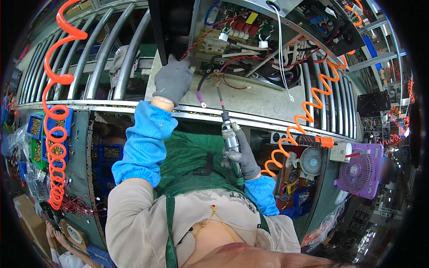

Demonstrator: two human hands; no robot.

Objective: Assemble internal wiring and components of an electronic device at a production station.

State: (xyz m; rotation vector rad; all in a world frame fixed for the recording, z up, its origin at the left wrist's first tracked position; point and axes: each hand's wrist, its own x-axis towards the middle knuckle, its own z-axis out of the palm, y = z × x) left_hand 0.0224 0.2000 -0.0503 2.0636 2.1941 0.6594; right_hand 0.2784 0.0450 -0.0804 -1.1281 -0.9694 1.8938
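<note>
Plainly, metal rollers [98, 51] flank a pale board [259, 100]; right fingers [235, 155] wrap a driver [230, 137], left fingers' [181, 65] grip unclear.

We count two gloved hands, left [173, 81] and right [245, 154]; two blue sleeves [143, 140]; one driver [230, 137]; one apron [187, 147]; and one necklace [214, 207]. We find one purple-collared lug [203, 105], two grilled fans [356, 172] and, nearest us, two large orange hoses [62, 79]. At far left we distinguish at least three blue bins [69, 120] and one green bin [41, 164]; a hose partly covers these, so our tally may fall short.
</note>
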